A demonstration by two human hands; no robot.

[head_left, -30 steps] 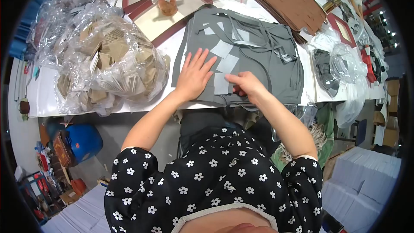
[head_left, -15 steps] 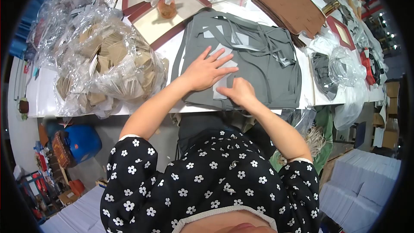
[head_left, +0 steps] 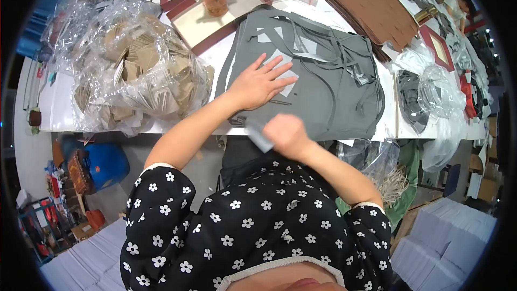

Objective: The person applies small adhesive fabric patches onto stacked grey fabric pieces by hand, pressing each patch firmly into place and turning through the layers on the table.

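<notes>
A stack of dark grey fabric pieces [head_left: 339, 102] with long straps lies on the white table in front of me. My left hand [head_left: 261, 83] rests flat on it, fingers spread, partly over a pale paper-like piece [head_left: 289, 83]. Nearer my body, past the table's front edge, my right hand [head_left: 289, 136] is closed on a small light-grey piece of sheet [head_left: 259, 136]. Both that hand and the piece are smeared by motion. Other pale pieces, such as a white patch [head_left: 269, 34], show among the straps.
At left, a clear plastic bag [head_left: 156, 94] holds many brown card pieces. Dark red-rimmed trays [head_left: 202, 43] and a jar [head_left: 215, 5] with white tissue stand behind. Brown sheets [head_left: 377, 11] and plastic-wrapped bundles [head_left: 436, 91] lie to the right. A person [head_left: 456, 11] is at far right.
My right hand has come off the grey stack toward my body, bringing the light-grey piece with it. My left hand still lies on the fabric. The view has shifted slightly.
</notes>
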